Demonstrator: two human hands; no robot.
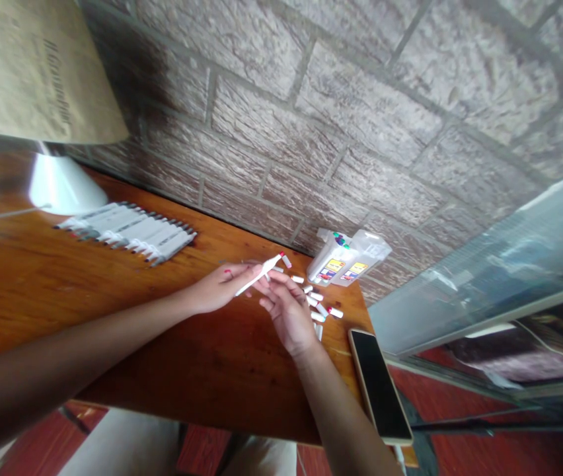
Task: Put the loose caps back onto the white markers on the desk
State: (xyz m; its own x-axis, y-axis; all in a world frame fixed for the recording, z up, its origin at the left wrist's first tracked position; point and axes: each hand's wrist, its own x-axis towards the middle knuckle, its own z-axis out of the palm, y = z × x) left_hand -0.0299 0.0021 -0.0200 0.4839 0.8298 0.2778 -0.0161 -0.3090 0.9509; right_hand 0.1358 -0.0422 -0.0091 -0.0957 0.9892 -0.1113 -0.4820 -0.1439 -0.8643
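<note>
A slim white marker (258,276) with a red tip is in my left hand (222,288), slanting up to the right above the table. The fingers are closed round its barrel. Close against it, my right hand (289,311) has its fingers curled, fingertips by the marker's side. A small whitish bit shows at those fingertips, too small to name. Behind and beside my right hand lie several loose marker caps (335,312), mostly white, some with red ends. A red-ended cap (286,260) sits just past the marker's tip.
Several markers (127,228) lie in a row on the wooden table (202,357), near a lamp (58,178). A clear plastic case (331,261) with a few coloured marker ends stands against the brick wall (262,132). At the right edge rests a phone (379,383).
</note>
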